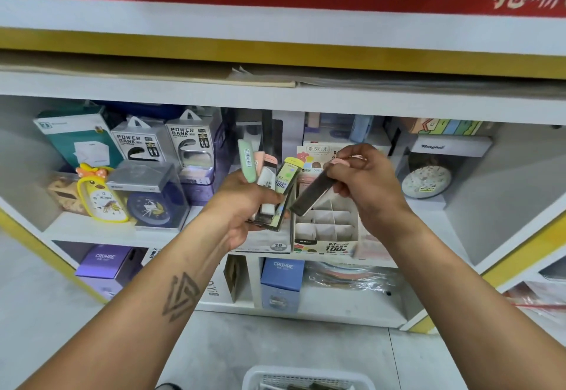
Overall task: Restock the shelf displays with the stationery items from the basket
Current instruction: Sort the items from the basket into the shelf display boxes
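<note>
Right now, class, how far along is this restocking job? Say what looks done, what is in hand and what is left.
Done: nothing visibly; the display box compartments look empty. In hand: the left hand grips a bunch of lead cases; the right hand pinches one dark case above the box. Left: that bunch, plus items in the basket.
</note>
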Demonstrator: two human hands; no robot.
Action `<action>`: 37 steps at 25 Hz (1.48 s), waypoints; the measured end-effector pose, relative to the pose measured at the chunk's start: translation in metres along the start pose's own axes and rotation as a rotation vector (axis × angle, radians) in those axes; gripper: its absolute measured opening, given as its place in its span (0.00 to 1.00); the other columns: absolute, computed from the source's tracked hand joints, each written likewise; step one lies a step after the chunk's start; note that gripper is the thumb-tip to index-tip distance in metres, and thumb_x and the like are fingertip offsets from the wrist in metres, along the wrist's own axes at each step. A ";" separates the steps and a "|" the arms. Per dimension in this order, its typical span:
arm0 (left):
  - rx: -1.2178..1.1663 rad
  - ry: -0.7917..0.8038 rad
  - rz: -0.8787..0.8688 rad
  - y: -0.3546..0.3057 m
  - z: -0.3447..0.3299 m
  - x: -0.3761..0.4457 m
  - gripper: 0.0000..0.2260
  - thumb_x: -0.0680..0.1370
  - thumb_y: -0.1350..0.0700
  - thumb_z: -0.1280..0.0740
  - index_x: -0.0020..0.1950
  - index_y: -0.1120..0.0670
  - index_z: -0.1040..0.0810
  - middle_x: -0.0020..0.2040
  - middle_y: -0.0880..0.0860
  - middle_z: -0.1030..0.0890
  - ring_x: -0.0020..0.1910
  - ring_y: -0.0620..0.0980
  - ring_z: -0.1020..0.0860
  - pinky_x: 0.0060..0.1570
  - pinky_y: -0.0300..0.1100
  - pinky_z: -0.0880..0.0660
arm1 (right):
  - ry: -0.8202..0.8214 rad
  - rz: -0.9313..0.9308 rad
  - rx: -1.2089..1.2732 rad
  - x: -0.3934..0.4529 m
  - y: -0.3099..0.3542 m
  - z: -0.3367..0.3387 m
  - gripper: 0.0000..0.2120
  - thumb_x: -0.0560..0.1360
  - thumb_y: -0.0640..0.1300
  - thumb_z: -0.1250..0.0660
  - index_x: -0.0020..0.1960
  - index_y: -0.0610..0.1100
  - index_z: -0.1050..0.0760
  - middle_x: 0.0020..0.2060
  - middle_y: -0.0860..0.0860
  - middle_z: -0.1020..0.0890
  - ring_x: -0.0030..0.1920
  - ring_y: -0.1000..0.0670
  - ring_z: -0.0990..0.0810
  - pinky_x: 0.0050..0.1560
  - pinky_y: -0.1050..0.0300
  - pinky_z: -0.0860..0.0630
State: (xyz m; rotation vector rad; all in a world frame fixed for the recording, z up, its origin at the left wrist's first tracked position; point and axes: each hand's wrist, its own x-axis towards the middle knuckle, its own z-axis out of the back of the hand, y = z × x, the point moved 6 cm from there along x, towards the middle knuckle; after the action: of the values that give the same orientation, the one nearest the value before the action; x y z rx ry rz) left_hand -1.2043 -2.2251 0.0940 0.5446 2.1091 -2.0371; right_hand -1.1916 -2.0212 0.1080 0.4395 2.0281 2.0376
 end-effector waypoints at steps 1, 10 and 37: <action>-0.006 -0.006 0.013 0.000 0.003 0.001 0.20 0.71 0.73 0.30 0.61 0.60 0.23 0.50 0.62 0.16 0.44 0.65 0.16 0.48 0.66 0.21 | -0.011 0.030 -0.039 0.001 0.003 0.005 0.08 0.73 0.30 0.30 0.50 0.38 0.25 0.40 0.44 0.15 0.26 0.52 0.25 0.27 0.60 0.29; -0.022 -0.021 0.012 -0.004 0.007 0.005 0.20 0.72 0.73 0.30 0.62 0.60 0.24 0.50 0.62 0.16 0.37 0.63 0.16 0.42 0.62 0.19 | 0.072 0.227 -0.366 0.005 0.001 -0.004 0.08 0.78 0.29 0.36 0.49 0.39 0.20 0.41 0.44 0.15 0.41 0.46 0.13 0.50 0.52 0.16; 0.060 0.165 -0.006 0.003 -0.016 0.003 0.18 0.71 0.74 0.31 0.57 0.59 0.22 0.46 0.61 0.14 0.41 0.65 0.16 0.48 0.67 0.21 | -0.212 0.078 -0.110 0.009 0.001 0.031 0.03 0.77 0.37 0.30 0.46 0.40 0.23 0.32 0.46 0.18 0.25 0.53 0.23 0.29 0.56 0.24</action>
State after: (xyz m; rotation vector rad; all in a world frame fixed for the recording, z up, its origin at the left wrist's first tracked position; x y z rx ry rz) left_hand -1.2037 -2.2087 0.0911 0.7401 2.1459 -2.1317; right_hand -1.1882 -1.9893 0.1093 0.6899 1.7924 2.0375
